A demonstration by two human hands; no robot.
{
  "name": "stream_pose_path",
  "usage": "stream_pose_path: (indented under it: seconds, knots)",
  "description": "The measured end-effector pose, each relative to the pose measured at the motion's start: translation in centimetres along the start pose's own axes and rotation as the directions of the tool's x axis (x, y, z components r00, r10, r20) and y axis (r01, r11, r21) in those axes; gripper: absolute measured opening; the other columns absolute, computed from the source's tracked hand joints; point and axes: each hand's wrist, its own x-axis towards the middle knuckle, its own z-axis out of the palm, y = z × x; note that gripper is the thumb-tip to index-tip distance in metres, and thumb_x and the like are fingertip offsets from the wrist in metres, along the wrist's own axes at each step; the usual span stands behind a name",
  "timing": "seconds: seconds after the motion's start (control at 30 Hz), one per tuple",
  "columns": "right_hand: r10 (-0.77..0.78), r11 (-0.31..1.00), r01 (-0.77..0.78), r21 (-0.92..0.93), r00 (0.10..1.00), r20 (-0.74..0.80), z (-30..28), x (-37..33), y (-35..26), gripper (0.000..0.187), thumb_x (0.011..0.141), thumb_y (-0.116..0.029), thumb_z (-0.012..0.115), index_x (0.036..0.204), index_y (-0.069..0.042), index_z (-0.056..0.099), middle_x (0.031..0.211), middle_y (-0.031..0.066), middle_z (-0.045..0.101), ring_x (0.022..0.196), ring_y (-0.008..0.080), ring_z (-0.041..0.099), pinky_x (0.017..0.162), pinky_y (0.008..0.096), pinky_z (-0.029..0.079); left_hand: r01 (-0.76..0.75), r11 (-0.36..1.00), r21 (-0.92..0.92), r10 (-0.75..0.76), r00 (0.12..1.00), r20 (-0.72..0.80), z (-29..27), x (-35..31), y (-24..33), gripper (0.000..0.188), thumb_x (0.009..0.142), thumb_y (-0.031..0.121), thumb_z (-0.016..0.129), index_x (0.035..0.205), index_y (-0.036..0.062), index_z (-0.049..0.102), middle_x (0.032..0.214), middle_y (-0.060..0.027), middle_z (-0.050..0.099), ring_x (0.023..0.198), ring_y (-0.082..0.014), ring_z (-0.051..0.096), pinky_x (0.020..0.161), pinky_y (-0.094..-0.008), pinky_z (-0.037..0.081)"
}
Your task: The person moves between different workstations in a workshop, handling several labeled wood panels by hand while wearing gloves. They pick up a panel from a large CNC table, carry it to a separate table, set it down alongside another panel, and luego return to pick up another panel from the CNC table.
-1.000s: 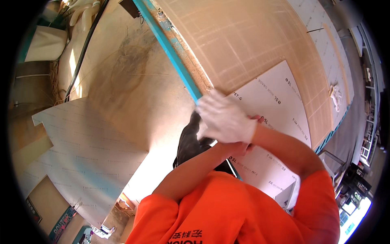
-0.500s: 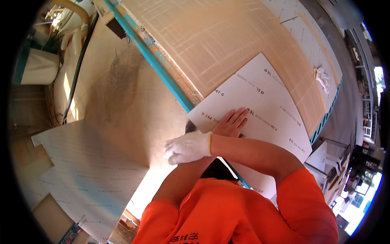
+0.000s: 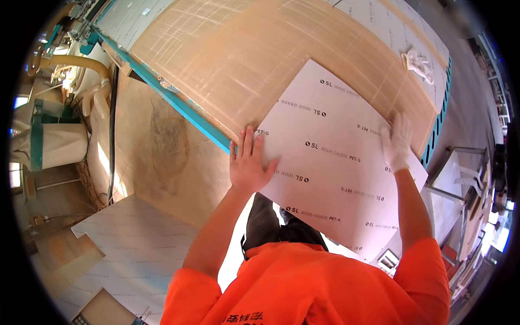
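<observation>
Center frame, a worker's bare left hand (image 3: 251, 165) lies palm down, fingers spread wide, at the left edge of one pale printed panel (image 3: 325, 146), while the gloved right hand (image 3: 398, 142) stretches along its right edge; whether that grip closes on the edge cannot be told. The panel overlies the near end of a brown surface (image 3: 233, 65), hiding part of it. One loose white glove (image 3: 417, 65) rests at upper right. One large notched sheet (image 3: 146, 244) lies at lower left, below a dark hose (image 3: 114, 130) and what appears to be a teal-banded container (image 3: 59, 143). An orange shirt (image 3: 309, 287) fills the bottom.
</observation>
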Motion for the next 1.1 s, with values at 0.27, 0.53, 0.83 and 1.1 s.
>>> stream_pose_path:
  seconds: [0.27,0.53,0.83,1.1]
  knots:
    - [0.419,0.893,-0.436,-0.11,0.896,-0.148,0.5,-18.6,15.8,0.079,0.1,-0.051,0.047,0.159,-0.002,0.026,0.165,0.0258,0.024,0.154,0.0437,0.018,0.127,0.048,0.011,-0.156,0.981,0.111,0.152,0.987,0.043,0.4,0.5,-2.1,0.079,0.095,0.049,0.059,0.152,-0.0016,0.039,0.167,-0.0235,0.021,0.155,-0.0419,0.019,0.122,-0.0632,0.015]
    - [0.445,0.894,-0.447,-0.032,0.894,-0.062,-1.9,-30.2,1.2,0.078,0.098,-0.043,0.046,0.16,-0.001,0.025,0.165,0.0255,0.025,0.154,0.0443,0.015,0.127,0.0505,0.008,-0.689,0.72,-0.077,0.693,0.711,0.118,-0.7,16.2,-0.9,0.068,0.096,0.044,0.059,0.144,-0.0024,0.049,0.166,-0.0174,0.027,0.154,-0.0364,0.024,0.124,-0.0547,0.018]
    - [0.267,0.853,-0.073,0.517,0.912,-0.312,-4.1,-16.5,-29.1,0.068,0.063,-0.021,0.078,0.124,0.001,0.057,0.121,0.0219,0.056,0.111,0.0449,0.053,0.096,0.0543,0.045,-0.769,0.608,-0.198,0.791,0.61,0.057,2.1,18.0,1.5,0.06,0.095,0.034,0.058,0.143,-0.0028,0.051,0.164,-0.0175,0.031,0.153,-0.0353,0.025,0.125,-0.0538,0.017]
    - [0.341,0.878,-0.132,0.46,0.847,-0.408,-2.3,-14.3,-38.4,0.063,0.074,-0.031,0.075,0.125,0.0,0.06,0.134,0.0233,0.055,0.131,0.043,0.05,0.113,0.0692,0.03,-0.841,0.528,-0.117,0.848,0.528,0.036,2.5,19.9,-0.5,0.062,0.096,0.036,0.054,0.144,-0.0034,0.051,0.163,-0.0199,0.032,0.154,-0.0361,0.025,0.124,-0.0553,0.017]
